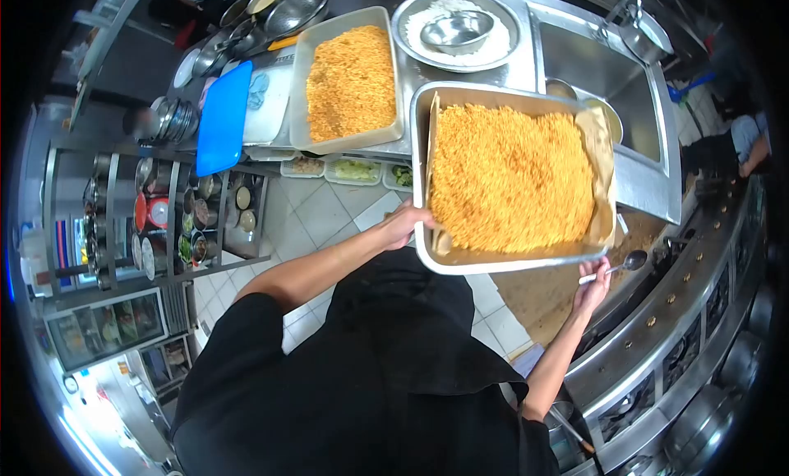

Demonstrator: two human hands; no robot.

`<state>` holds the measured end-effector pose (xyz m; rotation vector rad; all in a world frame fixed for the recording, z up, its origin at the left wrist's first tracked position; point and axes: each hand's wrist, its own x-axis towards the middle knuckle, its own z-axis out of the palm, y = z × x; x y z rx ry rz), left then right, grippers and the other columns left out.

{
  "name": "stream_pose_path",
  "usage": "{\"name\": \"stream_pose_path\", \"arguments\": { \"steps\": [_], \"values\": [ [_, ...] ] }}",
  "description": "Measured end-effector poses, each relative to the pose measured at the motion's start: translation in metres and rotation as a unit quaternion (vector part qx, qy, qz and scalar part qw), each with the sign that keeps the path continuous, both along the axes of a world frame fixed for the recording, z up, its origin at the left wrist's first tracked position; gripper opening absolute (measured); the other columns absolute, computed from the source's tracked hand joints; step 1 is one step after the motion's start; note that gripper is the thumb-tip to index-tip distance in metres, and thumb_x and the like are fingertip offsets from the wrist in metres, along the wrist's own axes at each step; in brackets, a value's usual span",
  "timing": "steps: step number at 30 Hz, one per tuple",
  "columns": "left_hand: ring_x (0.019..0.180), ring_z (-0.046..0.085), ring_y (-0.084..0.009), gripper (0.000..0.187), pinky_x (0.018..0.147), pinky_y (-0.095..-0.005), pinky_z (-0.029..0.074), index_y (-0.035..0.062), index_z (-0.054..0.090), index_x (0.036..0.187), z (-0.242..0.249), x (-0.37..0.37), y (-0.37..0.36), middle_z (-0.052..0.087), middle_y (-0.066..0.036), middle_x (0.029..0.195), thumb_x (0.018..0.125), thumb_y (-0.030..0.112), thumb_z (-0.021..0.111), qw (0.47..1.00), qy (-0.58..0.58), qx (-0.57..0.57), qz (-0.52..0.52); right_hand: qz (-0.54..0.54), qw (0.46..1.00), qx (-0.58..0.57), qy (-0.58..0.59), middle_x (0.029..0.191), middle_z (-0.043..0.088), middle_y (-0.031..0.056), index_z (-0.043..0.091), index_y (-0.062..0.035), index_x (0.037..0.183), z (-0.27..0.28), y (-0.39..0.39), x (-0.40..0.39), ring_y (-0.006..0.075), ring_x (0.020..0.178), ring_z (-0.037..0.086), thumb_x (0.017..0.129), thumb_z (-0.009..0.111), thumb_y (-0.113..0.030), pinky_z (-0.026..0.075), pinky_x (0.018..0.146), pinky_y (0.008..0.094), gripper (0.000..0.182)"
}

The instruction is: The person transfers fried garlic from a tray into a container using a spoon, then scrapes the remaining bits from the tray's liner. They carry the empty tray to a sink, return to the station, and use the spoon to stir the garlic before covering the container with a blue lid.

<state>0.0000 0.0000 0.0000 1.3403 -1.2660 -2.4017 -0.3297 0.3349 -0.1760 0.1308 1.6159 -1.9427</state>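
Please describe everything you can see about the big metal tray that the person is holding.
The tray is rectangular, of dull silver metal, with low sloping walls. Brown paper lines it, under a full layer of orange shredded food. It is held roughly level above the floor. The left hand grips its near left edge; the right hand, holding a spoon, is under its near right corner.

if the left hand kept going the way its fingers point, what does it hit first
The left hand already grips the near-left edge of the big metal tray. Pushed on, it would likely meet the orange shredded food on the paper lining, though depth is unclear.
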Motion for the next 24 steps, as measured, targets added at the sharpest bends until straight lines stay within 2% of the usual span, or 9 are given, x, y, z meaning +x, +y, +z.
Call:
{"name": "stream_pose_path", "arguments": {
  "steps": [3,5,9,13,16,17,18,19,24],
  "values": [
    [0.088,0.062,-0.0245,0.057,0.08,-0.0374,0.053,-0.0011,0.035,0.125,0.03,-0.001,0.017,0.055,-0.016,0.099,0.07,-0.005,0.051,0.998,0.032,0.054,0.022,-0.055,0.995,-0.086,-0.011,0.122,0.053,0.0104,0.046,-0.0035,0.127,0.068,-0.039,-0.036,0.0226,0.105,0.056,0.094,0.042,-0.026,0.045,0.09,0.0346,0.041],
    [0.096,0.059,-0.022,0.064,0.082,-0.0349,0.052,0.0007,0.031,0.13,0.038,0.026,0.016,0.05,-0.016,0.111,0.07,-0.004,0.052,0.997,0.009,0.054,-0.046,0.095,0.879,0.042,0.465,0.121,0.054,0.0102,0.045,-0.0013,0.128,0.099,-0.077,0.005,0.0209,0.103,0.056,0.092,0.044,-0.03,0.045,0.09,0.0325,0.046],
    [0.096,0.058,-0.0177,0.059,0.08,-0.0303,0.049,-0.0018,0.036,0.129,0.04,0.085,-0.004,0.053,-0.012,0.114,0.074,0.002,0.056,0.997,0.03,0.029,-0.07,0.058,0.98,0.004,0.192,0.12,0.054,0.0104,0.045,-0.0011,0.128,0.123,-0.074,0.057,0.0206,0.103,0.056,0.091,0.044,-0.031,0.045,0.09,0.032,0.047],
    [0.088,0.062,-0.0162,0.03,0.078,-0.0295,0.048,-0.0044,0.059,0.106,0.08,0.142,-0.049,0.064,-0.01,0.094,0.079,0.009,0.06,0.986,0.026,-0.054,-0.153,0.067,0.977,-0.011,0.202,0.12,0.054,0.0105,0.045,-0.0009,0.128,0.177,-0.117,0.086,0.0203,0.103,0.056,0.091,0.043,-0.031,0.045,0.09,0.0315,0.048],
    [0.085,0.062,-0.0175,0.051,0.071,-0.0296,0.051,-0.0011,0.047,0.12,0.118,0.203,-0.083,0.061,-0.012,0.096,0.072,-0.005,0.062,0.997,0.026,-0.068,0.022,0.106,0.965,-0.032,0.238,0.119,0.054,0.0107,0.045,-0.0007,0.128,0.213,-0.192,0.114,0.0201,0.103,0.056,0.091,0.042,-0.032,0.045,0.09,0.0311,0.049],
    [0.092,0.061,-0.021,0.062,0.077,-0.0322,0.05,0.0004,0.039,0.127,0.118,0.233,-0.1,0.059,-0.014,0.104,0.069,-0.01,0.06,0.962,0.002,-0.274,-0.008,0.122,0.961,-0.037,0.246,0.119,0.054,0.0107,0.045,-0.0007,0.128,0.222,-0.224,0.126,0.02,0.103,0.056,0.091,0.042,-0.032,0.045,0.09,0.031,0.049],
    [0.1,0.056,-0.0203,0.067,0.085,-0.0327,0.046,0.0014,0.037,0.128,0.149,0.237,-0.121,0.055,-0.011,0.11,0.066,-0.006,0.06,0.98,0.007,-0.166,0.111,0.139,0.957,-0.041,0.25,0.119,0.054,0.0107,0.045,-0.0006,0.128,0.228,-0.258,0.136,0.0199,0.103,0.056,0.091,0.042,-0.032,0.045,0.09,0.0309,0.049],
    [0.102,0.052,-0.0185,0.07,0.09,-0.0301,0.041,0.0016,0.035,0.128,0.163,0.23,-0.144,0.052,-0.008,0.11,0.063,0.001,0.059,0.887,0.035,-0.445,0.12,0.16,0.955,-0.048,0.244,0.119,0.054,0.0108,0.045,-0.0006,0.128,0.233,-0.295,0.148,0.0198,0.103,0.056,0.091,0.042,-0.033,0.045,0.09,0.0308,0.05],
    [0.084,0.058,-0.0135,0.055,0.077,-0.0238,0.046,-0.0017,0.049,0.112,0.182,0.337,-0.257,0.059,-0.006,0.098,0.057,0.001,0.049,0.913,-0.014,-0.359,0.194,0.308,0.945,-0.097,-0.047,0.098,0.06,0.0062,0.056,-0.0004,0.114,0.224,-0.477,0.222,0.0139,0.087,0.058,0.093,0.045,-0.016,0.047,0.077,0.0273,0.028]
  ]
}}
